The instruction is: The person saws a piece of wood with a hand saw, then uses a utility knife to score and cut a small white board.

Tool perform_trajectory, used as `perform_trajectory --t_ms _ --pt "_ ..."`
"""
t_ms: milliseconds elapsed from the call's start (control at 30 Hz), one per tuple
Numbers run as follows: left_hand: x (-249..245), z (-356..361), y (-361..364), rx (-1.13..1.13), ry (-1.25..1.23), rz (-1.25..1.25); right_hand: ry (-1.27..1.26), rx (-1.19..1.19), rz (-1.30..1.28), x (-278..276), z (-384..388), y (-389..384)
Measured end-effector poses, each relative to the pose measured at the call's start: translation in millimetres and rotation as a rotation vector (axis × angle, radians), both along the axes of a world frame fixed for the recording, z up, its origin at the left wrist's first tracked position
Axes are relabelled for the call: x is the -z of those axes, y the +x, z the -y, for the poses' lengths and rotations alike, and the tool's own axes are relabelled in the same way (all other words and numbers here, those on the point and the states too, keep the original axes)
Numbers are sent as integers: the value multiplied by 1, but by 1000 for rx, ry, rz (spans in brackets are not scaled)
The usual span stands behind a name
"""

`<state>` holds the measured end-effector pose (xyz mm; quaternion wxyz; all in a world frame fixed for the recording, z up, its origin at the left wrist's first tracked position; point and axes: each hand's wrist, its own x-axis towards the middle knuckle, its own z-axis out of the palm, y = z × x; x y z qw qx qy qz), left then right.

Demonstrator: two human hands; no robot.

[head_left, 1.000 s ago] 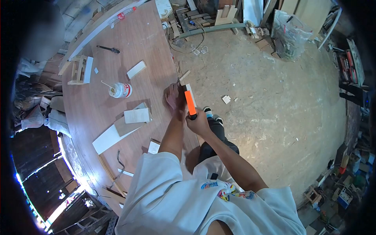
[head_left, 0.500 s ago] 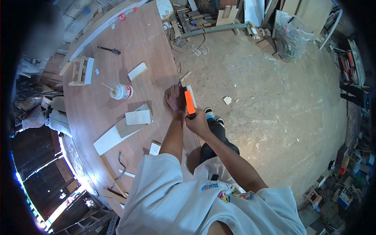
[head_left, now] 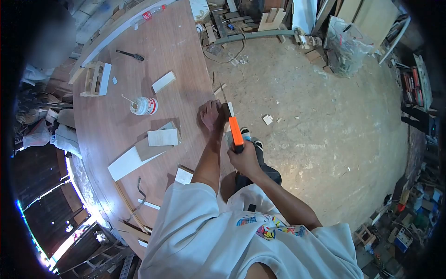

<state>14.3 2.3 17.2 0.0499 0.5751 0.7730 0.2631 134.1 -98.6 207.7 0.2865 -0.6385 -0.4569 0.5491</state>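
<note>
Saw (head_left: 236,131) at right edge of worktop (head_left: 186,56), right hand (head_left: 245,157) with fingers wrapped round it. Left hand (head_left: 213,115) just left; cannot tell what its fingers hold. Sawing, apparently; next stroke calls for steadiness.

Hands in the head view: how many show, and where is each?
2: the left hand at the edge of the table, and the right hand around the lower end of the orange-handled tool. No other hand shows.
</note>
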Motion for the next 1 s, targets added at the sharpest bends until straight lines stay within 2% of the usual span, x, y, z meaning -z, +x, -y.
perform_trajectory --t_ms 67,133,300,367,433,500,533,567,633,667,733,767,833,900,1000 --pt "2 4 -1 -16 -2 -85 -37 10 -43 -23 25 7" --pt "10 -1 -5 -25 3 -198 39 -21 -64 -38 52 16" --pt "24 -8 -9 8 77 -164 -48 -32 -91 -13 70 20" --pt "17 -12 -12 -21 88 -167 117 -23 -165 -9 66 0" --pt "0 -16 -15 44 76 -107 148 -29 -176 -11 63 -3" --pt "-6 -15 -18 109 50 -188 89 -21 -128 -17 63 -1" --pt "-2 -18 -20 67 -22 -143 47 40 -202 -16 64 4" --pt "2 -15 -21 31 -98 -99 65 60 -160 -14 65 10" --pt "17 -3 -19 40 -72 -142 -147 2 -132 -55 47 28" --pt "23 -2 -20 41 -36 -187 -143 5 -134 -55 47 29" --pt "13 6 -14 14 -47 -106 -38 -34 -158 -51 51 28" --pt "9 11 -11 -13 -66 -20 -41 -35 -159 -40 49 25" --pt "10 13 -10 -13 -74 -5 98 -39 -107 -2 35 18" --pt "8 11 -9 -14 -73 11 62 -62 -75 29 15 11" --pt "2 13 -10 -40 -113 -65 8 -82 -27 29 15 -1"
